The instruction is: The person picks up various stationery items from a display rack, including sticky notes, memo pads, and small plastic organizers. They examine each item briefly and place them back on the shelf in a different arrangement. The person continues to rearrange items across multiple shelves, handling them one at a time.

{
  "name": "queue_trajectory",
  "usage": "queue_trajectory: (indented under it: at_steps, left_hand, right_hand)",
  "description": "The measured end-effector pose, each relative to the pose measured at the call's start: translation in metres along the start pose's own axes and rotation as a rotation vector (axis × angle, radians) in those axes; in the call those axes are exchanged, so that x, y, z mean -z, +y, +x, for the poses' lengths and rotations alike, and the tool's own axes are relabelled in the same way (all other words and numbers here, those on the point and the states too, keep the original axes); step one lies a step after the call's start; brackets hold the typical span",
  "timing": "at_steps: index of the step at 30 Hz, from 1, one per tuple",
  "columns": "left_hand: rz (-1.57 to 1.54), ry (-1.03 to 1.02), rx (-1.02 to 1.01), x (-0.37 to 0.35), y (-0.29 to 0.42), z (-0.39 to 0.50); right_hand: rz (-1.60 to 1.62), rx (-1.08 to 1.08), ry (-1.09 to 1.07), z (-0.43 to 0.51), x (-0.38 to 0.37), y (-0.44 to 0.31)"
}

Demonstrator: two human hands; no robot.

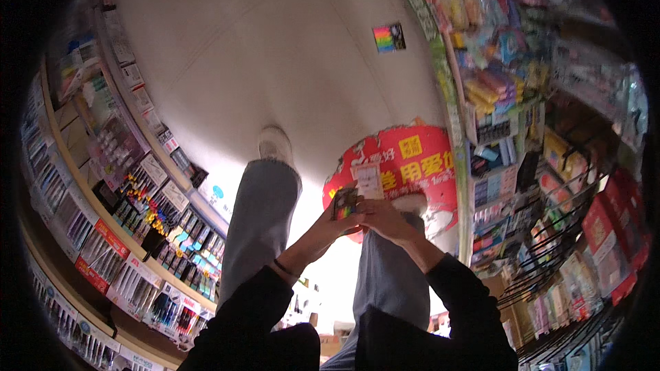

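Observation:
Both of my hands meet in front of my body, between my knees. My left hand [332, 224] holds a small dark packet [344, 203] with rainbow-coloured stripes at its lower end. Fingers of my right hand [384, 220] touch the packet's right side. A pale printed card or slip [368, 180] rises just above the fingers; which hand holds it I cannot tell. A similar flat packet with rainbow stripes [389, 37] lies on the floor, farther off near the right-hand shelf.
Curved by the lens, shelves of pens [178, 314] and small boxed goods run along the left. Packed stationery shelves [495, 175] and a black wire rack [549, 252] stand at the right. A worn red floor sticker [438, 157] lies beneath my shoe at the right.

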State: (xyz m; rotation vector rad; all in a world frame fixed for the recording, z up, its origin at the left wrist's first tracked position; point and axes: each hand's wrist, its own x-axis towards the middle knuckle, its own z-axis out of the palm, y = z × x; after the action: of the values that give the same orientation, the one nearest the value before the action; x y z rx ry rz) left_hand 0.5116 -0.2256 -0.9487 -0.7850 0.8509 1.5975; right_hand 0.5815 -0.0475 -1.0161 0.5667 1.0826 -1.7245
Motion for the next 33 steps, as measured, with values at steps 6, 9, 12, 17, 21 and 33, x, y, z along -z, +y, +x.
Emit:
queue_trajectory:
  at_steps: [6,9,12,17,21,33]
  left_hand:
    - [-0.286,0.155,-0.139,0.027,0.032,0.002]
    - [-0.307,0.208,-0.145,0.036,0.031,0.005]
    - [-0.350,0.235,-0.036,0.041,0.031,0.004]
    - [-0.407,0.307,-0.113,0.043,0.038,0.005]
    - [-0.423,0.414,-0.243,0.035,0.042,0.010]
    - [-0.110,-0.157,0.246,0.007,0.032,0.004]
  right_hand:
    - [-0.692,-0.011,0.376,0.135,0.106,-0.096]
    - [-1.266,0.105,1.020,0.231,0.182,-0.141]
    - [-1.261,-0.211,1.356,0.301,0.211,-0.163]
    - [-0.973,-0.311,1.162,0.272,0.212,-0.172]
    - [-0.742,0.228,0.442,0.171,0.157,-0.153]
    - [-0.419,0.103,0.151,0.017,0.036,-0.053]
